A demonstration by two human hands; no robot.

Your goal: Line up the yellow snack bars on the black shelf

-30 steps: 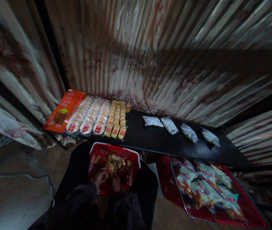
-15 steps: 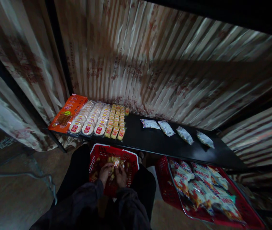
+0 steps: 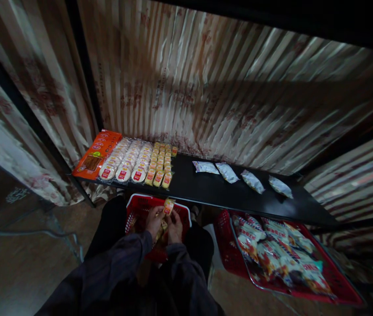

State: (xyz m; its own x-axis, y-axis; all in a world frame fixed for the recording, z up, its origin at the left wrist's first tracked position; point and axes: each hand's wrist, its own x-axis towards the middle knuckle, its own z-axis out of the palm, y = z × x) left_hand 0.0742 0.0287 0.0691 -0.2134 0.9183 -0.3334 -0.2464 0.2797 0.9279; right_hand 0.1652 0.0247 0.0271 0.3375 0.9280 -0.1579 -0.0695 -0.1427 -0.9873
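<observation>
Between my two hands is a small yellow wrapped snack cake [image 3: 168, 206] with a red and white label, held upright over the red basket [image 3: 186, 211]. My left hand [image 3: 153, 223] grips its left side with closed fingers. On its right side, the fingers of my right hand [image 3: 175, 226] are closed too. Below them, more yellow packets lie in the basket, partly covered by my hands. Just beyond the basket, rows of the same yellow snack cakes [image 3: 158, 177] stand on the black shelf [image 3: 186, 184], beside rows of round white wrapped biscuits [image 3: 122, 173].
An orange packet [image 3: 97, 153] lies at the shelf's left end. Several whitish bags [image 3: 227, 172] are spaced out along its right part. A second red basket [image 3: 230, 245] with large snack bags [image 3: 271, 259] stands at the right. A striped curtain [image 3: 186, 87] hangs behind the shelf.
Both hands have risen slightly, up and to the right, toward the shelf. One yellow snack cake now stands out upright between the fingers, above the other packets.
</observation>
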